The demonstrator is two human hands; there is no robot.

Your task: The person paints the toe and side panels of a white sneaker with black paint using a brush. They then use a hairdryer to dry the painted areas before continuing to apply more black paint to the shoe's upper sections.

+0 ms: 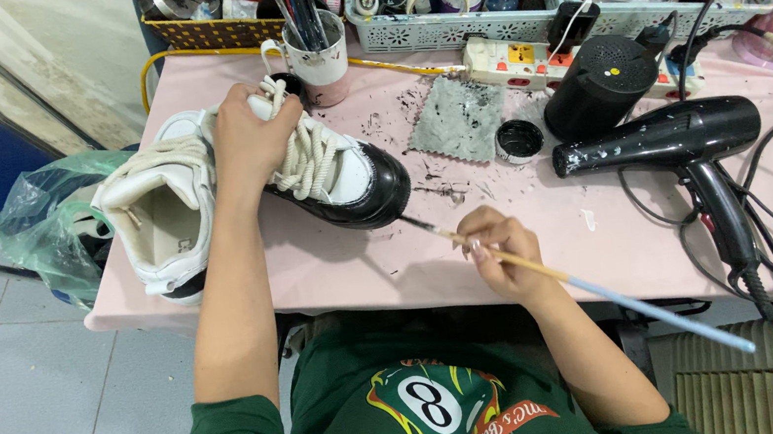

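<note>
A white sneaker point(203, 186) with a glossy black toe cap is laid on its side at the front left corner of the pink table point(607, 228), its heel overhanging the left edge and its toe turned toward the middle of the front edge. It is pinned there by the left hand point(247, 141), which is closed over the thick cream laces and the tongue, so that the shoe is kept from rolling and the black toe is presented to the brush. A long thin paintbrush point(553, 273) is pinched between the fingers of the right hand point(501, 252) much as a pen is held, close to the front edge; its dark tip is brought up against the lower rim of the toe cap, where fine control is evidently wanted, while the pale blue handle trails back off the table past the forearm. A small open pot of black paint point(520, 140) is set near the middle of the table, within easy reach of the brush, beside a grey stained cloth point(458, 118). A black hair dryer point(686, 148) is laid toward the right side with its cord looped off the front edge. Along the back edge, a mug of brushes point(317, 52) and baskets of jars are ranged.
</note>
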